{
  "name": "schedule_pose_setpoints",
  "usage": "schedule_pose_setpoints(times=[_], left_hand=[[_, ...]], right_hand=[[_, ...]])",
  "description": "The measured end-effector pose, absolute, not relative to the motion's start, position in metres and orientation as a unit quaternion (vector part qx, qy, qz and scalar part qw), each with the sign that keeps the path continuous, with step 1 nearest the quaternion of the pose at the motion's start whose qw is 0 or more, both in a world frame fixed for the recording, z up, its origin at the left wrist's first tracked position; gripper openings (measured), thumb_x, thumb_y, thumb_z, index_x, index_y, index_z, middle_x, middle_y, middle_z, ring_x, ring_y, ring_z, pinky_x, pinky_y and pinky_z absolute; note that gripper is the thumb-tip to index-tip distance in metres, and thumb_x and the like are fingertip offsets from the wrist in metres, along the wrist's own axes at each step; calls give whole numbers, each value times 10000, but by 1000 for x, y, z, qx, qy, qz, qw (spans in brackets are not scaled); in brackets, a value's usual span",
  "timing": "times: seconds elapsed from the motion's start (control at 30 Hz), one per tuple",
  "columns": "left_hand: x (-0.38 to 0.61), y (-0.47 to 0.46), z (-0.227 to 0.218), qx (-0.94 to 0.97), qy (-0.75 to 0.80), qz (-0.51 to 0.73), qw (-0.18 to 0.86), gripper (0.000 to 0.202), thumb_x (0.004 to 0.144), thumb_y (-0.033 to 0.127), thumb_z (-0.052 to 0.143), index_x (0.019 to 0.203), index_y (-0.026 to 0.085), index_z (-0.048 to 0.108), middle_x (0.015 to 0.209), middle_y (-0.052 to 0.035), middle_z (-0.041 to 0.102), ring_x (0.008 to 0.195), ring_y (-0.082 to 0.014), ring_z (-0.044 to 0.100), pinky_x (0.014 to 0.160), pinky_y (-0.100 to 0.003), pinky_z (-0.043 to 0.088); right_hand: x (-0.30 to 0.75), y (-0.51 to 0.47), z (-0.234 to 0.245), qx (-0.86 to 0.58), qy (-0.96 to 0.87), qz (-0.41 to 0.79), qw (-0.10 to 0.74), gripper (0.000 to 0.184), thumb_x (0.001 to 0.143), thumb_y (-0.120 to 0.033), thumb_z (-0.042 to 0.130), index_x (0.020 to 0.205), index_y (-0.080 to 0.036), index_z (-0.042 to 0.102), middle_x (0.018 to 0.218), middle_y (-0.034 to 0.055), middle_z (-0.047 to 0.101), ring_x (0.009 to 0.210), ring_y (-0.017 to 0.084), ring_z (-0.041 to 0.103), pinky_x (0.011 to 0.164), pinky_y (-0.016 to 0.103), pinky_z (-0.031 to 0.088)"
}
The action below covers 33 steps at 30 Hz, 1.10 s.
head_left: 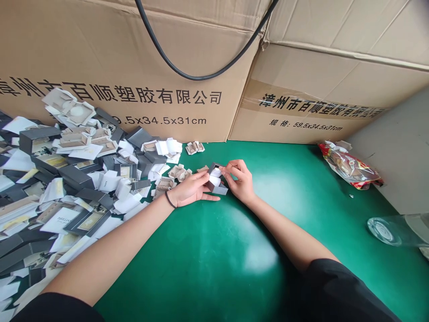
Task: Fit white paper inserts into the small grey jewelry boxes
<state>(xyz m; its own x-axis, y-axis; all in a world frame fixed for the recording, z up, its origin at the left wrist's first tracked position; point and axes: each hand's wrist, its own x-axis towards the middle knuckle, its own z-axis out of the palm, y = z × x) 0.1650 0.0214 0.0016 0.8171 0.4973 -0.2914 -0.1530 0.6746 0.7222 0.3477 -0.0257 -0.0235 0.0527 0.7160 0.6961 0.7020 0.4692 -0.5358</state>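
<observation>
A small dark grey cardboard box (pixel 217 189) stands open just above the green tabletop, its inside white. My left hand (pixel 189 189) holds it from the left, with the thumb on its near side and other fingers stretched under it. At the box's right edge, my right hand (pixel 241 182) is closed, thumb and index finger pinching at its white inner part; exactly what lies between the fingertips is hidden. Several crumpled cardboard inserts (pixel 180 172) lie just left of the box, by my left hand.
A large heap of grey boxes, white papers and inserts (pixel 83 179) covers the left side. Big cartons (pixel 187 53) line the back, with a black cable (pixel 197 78) hanging in front. A red snack bag (pixel 351 166) and a clear glass (pixel 385 231) are at the right.
</observation>
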Motion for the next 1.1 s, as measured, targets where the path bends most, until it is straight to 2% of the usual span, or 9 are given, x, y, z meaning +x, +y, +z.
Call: schedule_pose_setpoints(times=[0.17,0.43,0.63,0.93,1.1], left_hand=[[165,21,3,355,237,179,887,187,903,254,489,1078,229,550,989,-38,585,854,-167,611,873,-593,457],[165,21,2,363,233,175,885,206,901,257,493,1097,237,554,1064,-59,596,946,-211,608,881,-602,443],[165,21,1,364,233,167,886,226,914,256,469,1124,250,553,1100,-59,586,994,-223,594,900,-599,433],[165,19,-1,414,233,167,864,297,898,266,500,1189,241,549,1088,-92,597,999,-241,588,868,-548,467],[163,19,-1,417,222,164,866,283,890,279,515,1168,240,550,1057,-79,608,990,-234,590,863,-542,476]], right_hand=[[347,-25,-25,-523,-674,5,522,125,867,-250,543,851,-246,667,853,41,559,786,159,562,663,304,494],[345,-27,-20,-545,-652,34,526,130,843,-287,557,955,-232,594,854,29,593,677,141,544,639,302,505],[345,-26,-22,-541,-638,90,541,241,820,-279,568,1054,-220,561,940,39,603,778,144,564,624,267,509],[344,-25,-25,-569,-631,115,514,141,816,-285,531,885,-205,625,831,18,656,724,144,603,625,268,505],[343,-27,-21,-572,-637,106,506,140,832,-283,523,888,-206,625,824,19,653,689,136,586,621,263,492]])
